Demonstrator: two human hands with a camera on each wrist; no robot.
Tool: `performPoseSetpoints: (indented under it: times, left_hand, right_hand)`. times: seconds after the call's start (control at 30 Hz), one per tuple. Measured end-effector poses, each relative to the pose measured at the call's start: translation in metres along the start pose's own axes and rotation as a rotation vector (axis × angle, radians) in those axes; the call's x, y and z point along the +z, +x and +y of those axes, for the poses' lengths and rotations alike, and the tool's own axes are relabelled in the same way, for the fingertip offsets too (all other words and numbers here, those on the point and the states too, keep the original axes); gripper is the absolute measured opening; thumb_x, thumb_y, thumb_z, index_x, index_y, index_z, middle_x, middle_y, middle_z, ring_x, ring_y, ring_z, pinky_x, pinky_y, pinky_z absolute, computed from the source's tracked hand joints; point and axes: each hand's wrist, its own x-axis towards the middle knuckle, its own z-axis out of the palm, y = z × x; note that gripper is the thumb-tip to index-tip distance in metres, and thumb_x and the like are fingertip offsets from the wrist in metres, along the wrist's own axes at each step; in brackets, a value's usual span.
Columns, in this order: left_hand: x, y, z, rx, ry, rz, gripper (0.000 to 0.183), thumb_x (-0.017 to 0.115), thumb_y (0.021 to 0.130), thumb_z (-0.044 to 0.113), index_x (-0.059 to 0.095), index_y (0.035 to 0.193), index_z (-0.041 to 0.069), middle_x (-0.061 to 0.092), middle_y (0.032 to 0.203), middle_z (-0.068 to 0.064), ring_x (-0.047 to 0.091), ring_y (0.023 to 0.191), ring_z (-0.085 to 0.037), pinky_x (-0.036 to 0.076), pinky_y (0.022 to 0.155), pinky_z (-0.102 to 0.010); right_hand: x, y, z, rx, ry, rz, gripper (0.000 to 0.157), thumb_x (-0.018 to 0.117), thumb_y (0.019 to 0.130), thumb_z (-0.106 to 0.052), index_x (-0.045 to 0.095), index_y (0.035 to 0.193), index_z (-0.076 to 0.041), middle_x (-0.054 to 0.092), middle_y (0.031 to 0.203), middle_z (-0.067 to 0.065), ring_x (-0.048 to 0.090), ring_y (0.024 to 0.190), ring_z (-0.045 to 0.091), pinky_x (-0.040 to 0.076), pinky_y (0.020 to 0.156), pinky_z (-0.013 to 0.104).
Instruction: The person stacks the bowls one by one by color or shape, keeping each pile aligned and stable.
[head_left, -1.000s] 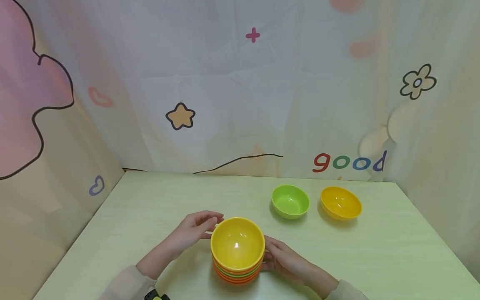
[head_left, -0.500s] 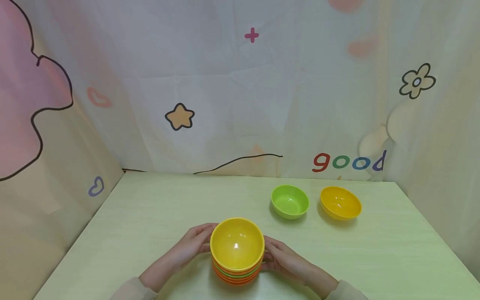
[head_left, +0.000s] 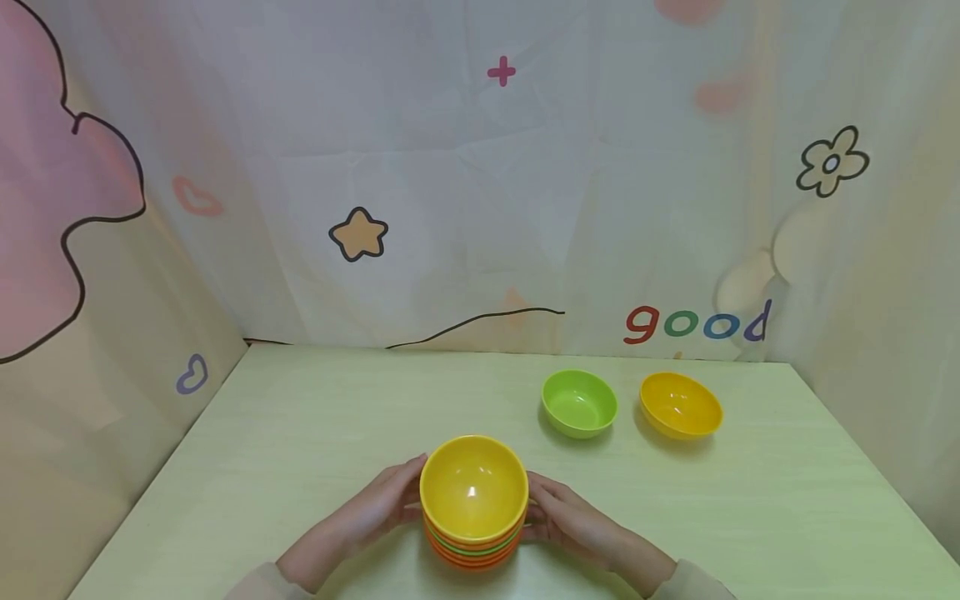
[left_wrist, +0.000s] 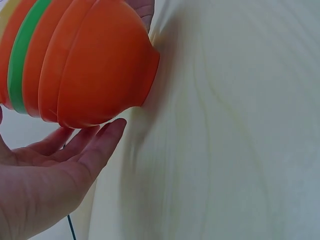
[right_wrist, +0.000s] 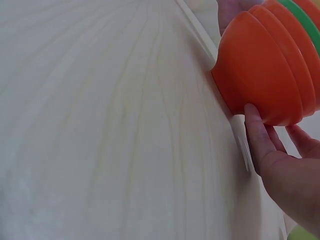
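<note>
A stack of nested bowls (head_left: 475,492) stands near the front of the table, yellow on top, with orange and green rims below. The lowest bowl (left_wrist: 102,65) is orange-red with a narrow foot. My left hand (head_left: 386,496) lies along the stack's left side; in the left wrist view its fingers (left_wrist: 100,147) stretch right up to the orange wall. On the other side my right hand (head_left: 573,521) touches the stack with extended fingers, one fingertip (right_wrist: 251,110) resting low on the orange bowl near its foot. The far parts of both hands are hidden behind the bowls.
A light green bowl (head_left: 579,404) and a yellow-orange bowl (head_left: 680,406) stand apart at the back right of the pale table (head_left: 360,392). A printed cloth (head_left: 450,208) hangs behind the table and along both sides.
My left hand has moved down and in against the stack's left side, its fingers slipping behind the bowls. The right hand and all the bowls have stayed put.
</note>
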Motion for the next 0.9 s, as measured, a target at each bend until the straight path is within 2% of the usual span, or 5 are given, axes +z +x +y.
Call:
performPoseSetpoints:
  times: [0.27,0.6,0.77,0.9]
  left_hand:
    - [0.0002,-0.0047,0.0001,-0.001,-0.043,-0.050,0.064,0.031,0.098,0.046,0.038,0.134,-0.006,0.055,0.123,-0.013,0.055,0.106,-0.017,0.048,0.090,-0.039]
    - [-0.0022,-0.0070,-0.0021,0.020,-0.067,-0.099,0.063,0.030,0.099,0.044,0.035,0.136,-0.006,0.052,0.127,-0.012,0.051,0.112,-0.016,0.046,0.094,-0.039]
    - [-0.0021,-0.0071,-0.0034,0.010,-0.092,-0.101,0.068,0.036,0.096,0.049,0.035,0.136,-0.006,0.052,0.127,-0.011,0.051,0.112,-0.016,0.046,0.094,-0.038]
    - [-0.0025,-0.0073,-0.0042,-0.001,-0.094,-0.100,0.067,0.035,0.096,0.048,0.035,0.136,-0.005,0.052,0.125,-0.011,0.052,0.111,-0.017,0.046,0.094,-0.038]
  right_hand:
    - [-0.0008,0.0008,0.0016,0.006,0.014,0.005,0.067,0.039,0.097,-0.041,0.017,0.145,0.001,0.040,0.139,0.021,0.055,0.112,0.022,0.048,0.091,0.038]
    - [-0.0019,0.0013,0.0020,-0.004,0.011,-0.011,0.070,0.041,0.096,-0.043,0.016,0.145,0.002,0.040,0.139,0.021,0.055,0.112,0.022,0.048,0.092,0.038]
    - [-0.0023,0.0015,0.0017,-0.002,0.001,-0.014,0.067,0.038,0.098,-0.041,0.017,0.145,0.002,0.041,0.139,0.021,0.055,0.112,0.022,0.048,0.091,0.038]
    - [-0.0014,0.0009,0.0009,0.003,-0.003,-0.008,0.067,0.038,0.098,-0.042,0.017,0.145,0.001,0.041,0.139,0.021,0.055,0.112,0.022,0.048,0.092,0.038]
